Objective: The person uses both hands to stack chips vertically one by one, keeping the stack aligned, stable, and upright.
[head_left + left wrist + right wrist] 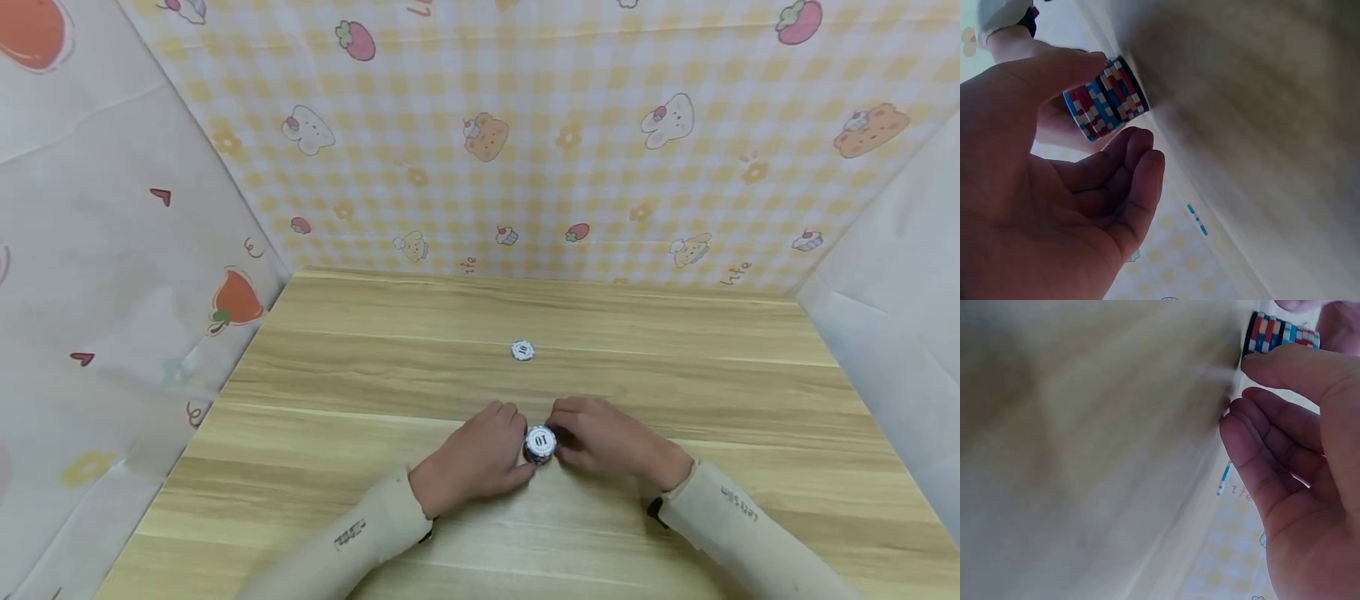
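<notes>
A short stack of poker chips, topped by a white chip marked 10, stands upright on the table between my hands. My left hand curls around its left side, thumb at the near side and fingers at the far side. From the right, my right hand holds the stack with bent fingers and thumb. In the left wrist view the stack shows red, blue and white edges beside the left thumb. The right thumb partly covers the stack in the right wrist view. Exact fingertip contact is partly hidden.
A single white chip marked 10 lies flat farther back on the wooden table. A yellow checked cloth hangs behind the back edge, with pale cloth at the left and right.
</notes>
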`<action>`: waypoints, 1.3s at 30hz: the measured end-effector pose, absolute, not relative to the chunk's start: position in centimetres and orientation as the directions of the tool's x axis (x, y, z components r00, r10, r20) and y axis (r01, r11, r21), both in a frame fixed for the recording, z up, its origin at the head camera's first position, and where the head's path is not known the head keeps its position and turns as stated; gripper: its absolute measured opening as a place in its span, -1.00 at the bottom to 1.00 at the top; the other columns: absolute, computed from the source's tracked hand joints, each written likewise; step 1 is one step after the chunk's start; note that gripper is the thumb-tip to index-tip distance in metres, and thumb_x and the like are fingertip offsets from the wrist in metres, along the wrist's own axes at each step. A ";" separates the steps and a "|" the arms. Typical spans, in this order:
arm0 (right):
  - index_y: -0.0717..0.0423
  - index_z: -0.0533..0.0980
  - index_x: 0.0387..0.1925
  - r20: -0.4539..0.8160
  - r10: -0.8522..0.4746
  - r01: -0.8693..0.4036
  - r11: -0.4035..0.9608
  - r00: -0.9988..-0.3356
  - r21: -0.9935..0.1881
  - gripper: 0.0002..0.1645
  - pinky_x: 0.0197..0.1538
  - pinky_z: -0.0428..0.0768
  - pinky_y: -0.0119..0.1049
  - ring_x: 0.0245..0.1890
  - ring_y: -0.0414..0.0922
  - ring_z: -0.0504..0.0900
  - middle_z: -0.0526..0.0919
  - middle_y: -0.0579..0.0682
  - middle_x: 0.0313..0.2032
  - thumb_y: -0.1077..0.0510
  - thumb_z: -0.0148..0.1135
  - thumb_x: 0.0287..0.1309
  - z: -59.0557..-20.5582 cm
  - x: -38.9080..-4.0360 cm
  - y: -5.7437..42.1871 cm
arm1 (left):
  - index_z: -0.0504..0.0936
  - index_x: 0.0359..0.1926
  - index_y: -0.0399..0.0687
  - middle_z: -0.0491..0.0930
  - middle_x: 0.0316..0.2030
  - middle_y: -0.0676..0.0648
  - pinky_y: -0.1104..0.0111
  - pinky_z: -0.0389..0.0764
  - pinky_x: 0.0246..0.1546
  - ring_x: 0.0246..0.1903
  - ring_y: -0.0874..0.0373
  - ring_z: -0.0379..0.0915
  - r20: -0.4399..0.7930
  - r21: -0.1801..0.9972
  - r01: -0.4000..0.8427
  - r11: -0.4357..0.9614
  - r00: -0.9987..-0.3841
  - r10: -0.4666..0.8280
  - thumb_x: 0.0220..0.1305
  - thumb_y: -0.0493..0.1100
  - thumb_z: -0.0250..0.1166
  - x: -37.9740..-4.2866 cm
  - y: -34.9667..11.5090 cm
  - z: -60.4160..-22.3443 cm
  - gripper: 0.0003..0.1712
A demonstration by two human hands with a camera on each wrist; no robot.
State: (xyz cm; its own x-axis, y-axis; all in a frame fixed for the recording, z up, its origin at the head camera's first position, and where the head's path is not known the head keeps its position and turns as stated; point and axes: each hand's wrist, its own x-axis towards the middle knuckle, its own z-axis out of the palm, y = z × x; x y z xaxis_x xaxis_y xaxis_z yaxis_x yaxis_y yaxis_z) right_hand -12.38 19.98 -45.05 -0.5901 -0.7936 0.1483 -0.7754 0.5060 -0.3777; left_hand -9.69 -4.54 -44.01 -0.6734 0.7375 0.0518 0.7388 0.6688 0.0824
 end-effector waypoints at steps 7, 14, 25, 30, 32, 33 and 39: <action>0.19 0.73 -0.06 0.157 -0.784 -0.774 0.519 -0.600 -0.363 -0.77 -0.16 0.67 -0.28 -0.27 -0.28 0.59 0.69 -0.11 -0.20 0.30 0.54 0.26 -44.1 -14.7 19.5 | 0.70 -0.08 -0.26 0.59 -0.25 -0.06 0.32 0.53 -0.10 -0.25 0.12 0.41 0.011 0.051 0.725 0.687 -0.689 0.725 0.46 0.13 0.44 -9.4 -4.5 -44.7 -0.52; 0.23 0.73 0.04 0.114 -0.743 -0.723 0.585 -0.659 -0.368 -0.73 -0.10 0.70 -0.23 -0.21 -0.23 0.65 0.73 -0.06 -0.11 0.24 0.50 0.35 -43.5 -17.9 18.8 | 0.71 -0.10 -0.25 0.61 -0.24 -0.06 0.29 0.52 -0.05 -0.24 0.11 0.43 0.001 0.039 0.725 0.687 -0.688 0.726 0.46 0.12 0.43 -9.3 -4.4 -44.6 -0.54; 0.29 0.74 -0.01 0.131 -0.712 -0.701 0.613 -0.690 -0.363 -0.75 -0.17 0.66 -0.21 -0.30 -0.19 0.59 0.69 -0.04 -0.22 0.27 0.50 0.32 -43.6 -21.5 18.1 | 0.72 -0.11 -0.24 0.62 -0.26 -0.05 0.31 0.51 -0.03 -0.23 0.11 0.44 0.004 0.015 0.729 0.685 -0.685 0.729 0.45 0.10 0.42 -9.1 -4.5 -44.2 -0.57; 0.29 0.74 0.03 0.114 -0.695 -0.680 0.633 -0.710 -0.371 -0.70 -0.18 0.60 -0.20 -0.32 -0.17 0.52 0.65 -0.04 -0.25 0.22 0.52 0.33 -43.8 -22.7 18.0 | 0.72 -0.11 -0.24 0.62 -0.25 -0.05 0.31 0.52 -0.03 -0.22 0.12 0.45 0.007 0.020 0.728 0.685 -0.685 0.729 0.45 0.10 0.42 -9.2 -4.6 -44.4 -0.57; 0.28 0.73 0.05 0.103 -0.689 -0.671 0.644 -0.718 -0.366 -0.67 -0.18 0.57 -0.20 -0.32 -0.17 0.51 0.63 -0.06 -0.25 0.19 0.53 0.34 -44.0 -23.2 17.9 | 0.71 -0.11 -0.24 0.61 -0.25 -0.05 0.31 0.52 -0.03 -0.23 0.12 0.44 0.008 0.013 0.728 0.686 -0.686 0.728 0.45 0.10 0.42 -9.3 -4.6 -44.5 -0.56; 0.28 0.73 0.06 0.098 -0.685 -0.666 0.649 -0.722 -0.368 -0.65 -0.19 0.57 -0.20 -0.32 -0.16 0.51 0.62 -0.06 -0.26 0.18 0.54 0.34 -44.0 -23.4 17.8 | 0.71 -0.12 -0.24 0.61 -0.25 -0.04 0.31 0.52 -0.03 -0.23 0.12 0.44 0.008 0.007 0.727 0.687 -0.687 0.727 0.44 0.10 0.42 -9.3 -4.6 -44.5 -0.56; 0.29 0.72 0.09 0.069 -0.678 -0.645 0.656 -0.732 -0.393 -0.59 -0.17 0.58 -0.18 -0.31 -0.15 0.53 0.63 -0.04 -0.23 0.14 0.58 0.31 -44.0 -24.4 17.2 | 0.71 -0.16 -0.20 0.59 -0.30 -0.02 0.33 0.51 -0.07 -0.27 0.14 0.43 0.010 -0.051 0.731 0.680 -0.681 0.732 0.44 0.13 0.40 -9.2 -4.5 -44.5 -0.57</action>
